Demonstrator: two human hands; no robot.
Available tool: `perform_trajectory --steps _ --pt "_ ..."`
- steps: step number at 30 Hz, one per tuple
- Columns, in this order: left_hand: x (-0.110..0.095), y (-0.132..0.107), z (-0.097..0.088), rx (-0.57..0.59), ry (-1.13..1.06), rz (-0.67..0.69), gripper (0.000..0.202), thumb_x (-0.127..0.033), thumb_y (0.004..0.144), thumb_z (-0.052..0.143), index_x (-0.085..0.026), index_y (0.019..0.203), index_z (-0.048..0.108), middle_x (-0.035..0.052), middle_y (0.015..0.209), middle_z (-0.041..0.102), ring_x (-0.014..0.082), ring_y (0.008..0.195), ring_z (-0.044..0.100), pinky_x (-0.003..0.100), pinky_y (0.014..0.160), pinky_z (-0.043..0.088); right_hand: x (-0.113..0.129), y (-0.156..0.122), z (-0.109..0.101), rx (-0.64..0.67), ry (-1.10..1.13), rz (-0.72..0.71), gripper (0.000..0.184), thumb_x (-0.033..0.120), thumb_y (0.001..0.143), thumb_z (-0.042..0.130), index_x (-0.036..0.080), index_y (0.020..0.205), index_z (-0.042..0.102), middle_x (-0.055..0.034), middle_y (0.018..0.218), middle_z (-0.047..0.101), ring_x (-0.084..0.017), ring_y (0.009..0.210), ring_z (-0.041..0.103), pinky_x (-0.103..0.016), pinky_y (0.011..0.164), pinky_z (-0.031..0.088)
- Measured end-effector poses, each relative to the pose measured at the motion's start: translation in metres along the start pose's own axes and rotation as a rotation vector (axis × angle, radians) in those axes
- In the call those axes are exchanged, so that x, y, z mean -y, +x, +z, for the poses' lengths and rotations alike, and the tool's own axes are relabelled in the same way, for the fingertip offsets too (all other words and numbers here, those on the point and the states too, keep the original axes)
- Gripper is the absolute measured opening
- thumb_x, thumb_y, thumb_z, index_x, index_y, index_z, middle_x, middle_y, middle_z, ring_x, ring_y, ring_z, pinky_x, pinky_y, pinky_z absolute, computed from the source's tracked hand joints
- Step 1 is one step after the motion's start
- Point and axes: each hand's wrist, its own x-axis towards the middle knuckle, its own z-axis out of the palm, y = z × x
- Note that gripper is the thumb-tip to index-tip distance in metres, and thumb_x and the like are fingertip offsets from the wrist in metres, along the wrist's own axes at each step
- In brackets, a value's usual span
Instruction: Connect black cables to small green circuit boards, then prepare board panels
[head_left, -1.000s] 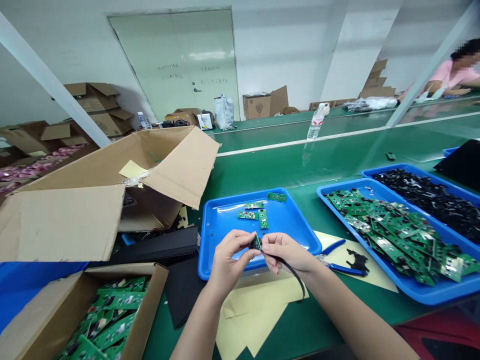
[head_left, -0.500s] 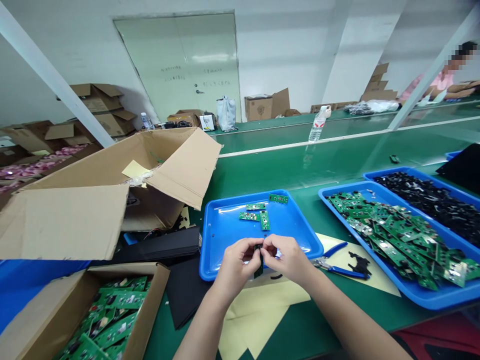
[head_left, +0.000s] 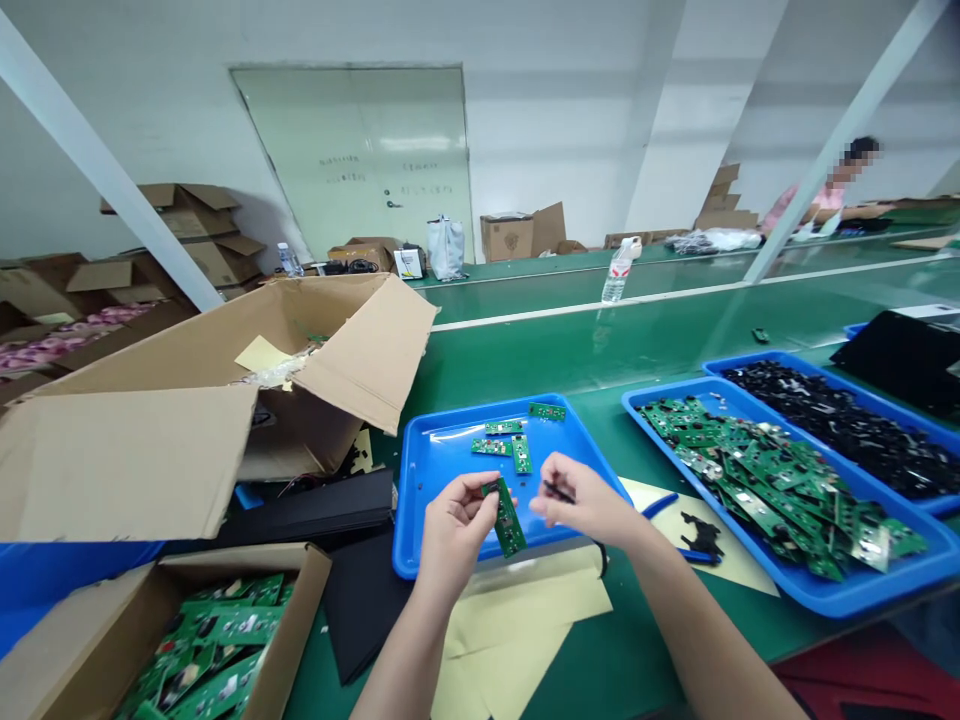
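My left hand (head_left: 451,530) pinches a green circuit board (head_left: 509,525) by its upper end, tilted above the near edge of a blue tray (head_left: 442,500). To its right, my right hand (head_left: 592,503) is closed on a small thin black part (head_left: 558,491), apart from the board. Its exact kind is too small to make out. Several more circuit boards (head_left: 522,455) lie in the tray. Beside my right wrist, blue-handled pliers (head_left: 701,556) are partly hidden by my forearm, with a black plastic piece (head_left: 701,535) by them.
On the right stand a blue tray heaped with circuit boards (head_left: 780,490) and another with small black parts (head_left: 840,415). An open carton (head_left: 135,450) and a smaller box of boards (head_left: 315,590) are left. Yellow paper (head_left: 517,640) lies in front. A bottle (head_left: 616,275) and a person (head_left: 829,200) are farther back.
My hands were together at the board. Now my right hand has drawn away to the right with the small black part, and the board in my left hand shows its component side.
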Motion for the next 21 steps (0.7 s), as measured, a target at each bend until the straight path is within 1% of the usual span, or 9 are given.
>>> perform_trajectory --steps 2,4,9,11,13,16,18,20,21 --pt "0.003 0.002 0.001 -0.019 -0.052 -0.015 0.025 -0.025 0.062 0.066 -0.013 0.084 0.061 0.0039 0.071 0.066 0.0178 0.065 0.066 0.026 0.060 0.053 0.001 0.000 0.008 0.122 0.083 -0.031 0.031 0.029 0.067 0.063 0.021 0.073 0.034 0.0032 0.072 0.048 -0.011 0.063 0.047 -0.023 0.059 0.038" --pt "0.008 0.004 0.002 -0.062 -0.027 0.015 0.024 -0.026 0.059 0.069 -0.013 0.078 0.062 0.0038 0.069 0.066 0.0170 0.063 0.065 0.025 0.058 0.052 0.001 0.001 0.017 0.136 0.102 -0.040 0.031 0.025 0.067 0.063 0.021 0.072 0.033 0.0038 0.072 0.046 -0.010 0.063 0.042 -0.022 0.058 0.035" --pt "0.017 0.004 0.003 -0.137 0.159 0.146 0.016 -0.029 0.060 0.069 -0.015 0.065 0.064 0.0032 0.067 0.068 0.0169 0.065 0.063 0.024 0.059 0.050 0.001 -0.004 0.031 0.001 0.082 -0.013 0.026 0.021 0.070 0.056 0.021 0.071 0.030 0.0042 0.069 0.043 -0.009 0.060 0.037 -0.022 0.057 0.032" --pt "0.020 0.004 0.006 -0.099 0.194 0.146 0.016 -0.031 0.063 0.067 -0.016 0.066 0.063 0.0035 0.067 0.068 0.0178 0.065 0.063 0.025 0.060 0.050 0.000 -0.009 0.032 -0.045 0.015 -0.014 0.024 0.020 0.071 0.054 0.020 0.070 0.030 0.0048 0.067 0.041 -0.009 0.060 0.036 -0.022 0.056 0.032" --pt "0.025 0.004 0.009 -0.024 0.206 0.112 0.019 -0.032 0.067 0.063 -0.015 0.075 0.062 0.0053 0.073 0.068 0.0191 0.071 0.064 0.028 0.064 0.051 -0.004 -0.017 0.024 -0.086 -0.064 -0.024 0.022 0.020 0.071 0.052 0.021 0.070 0.031 0.0050 0.066 0.040 -0.009 0.059 0.038 -0.022 0.055 0.033" --pt "0.031 0.004 0.010 0.086 0.245 0.042 0.048 -0.031 0.066 0.065 -0.016 0.110 0.051 0.0131 0.112 0.059 0.0233 0.096 0.059 0.033 0.077 0.050 -0.018 -0.032 -0.014 -0.268 -0.209 -0.006 0.015 0.024 0.071 0.050 0.021 0.071 0.035 0.0030 0.067 0.044 -0.012 0.059 0.044 -0.024 0.055 0.037" --pt "0.033 0.004 0.008 0.134 0.316 0.036 0.066 -0.032 0.066 0.066 -0.019 0.124 0.039 0.0153 0.129 0.043 0.0258 0.109 0.052 0.037 0.083 0.047 -0.031 -0.045 -0.057 -0.542 -0.362 0.097 0.015 0.027 0.070 0.050 0.021 0.071 0.037 0.0020 0.063 0.047 -0.015 0.057 0.048 -0.027 0.054 0.038" --pt "0.033 0.003 0.005 0.179 0.400 0.067 0.064 -0.035 0.070 0.062 -0.021 0.127 0.036 0.0143 0.131 0.041 0.0266 0.111 0.049 0.039 0.086 0.045 -0.044 -0.059 -0.104 -0.868 -0.601 0.295 0.015 0.027 0.068 0.052 0.022 0.070 0.037 0.0001 0.061 0.051 -0.017 0.055 0.051 -0.030 0.054 0.038" --pt "0.032 0.002 0.004 0.195 0.433 0.087 0.060 -0.036 0.072 0.060 -0.022 0.126 0.037 0.0136 0.129 0.042 0.0265 0.111 0.049 0.040 0.087 0.044 -0.049 -0.066 -0.127 -0.975 -0.726 0.383 0.016 0.026 0.067 0.053 0.022 0.069 0.038 -0.0006 0.060 0.052 -0.018 0.054 0.052 -0.030 0.053 0.037"
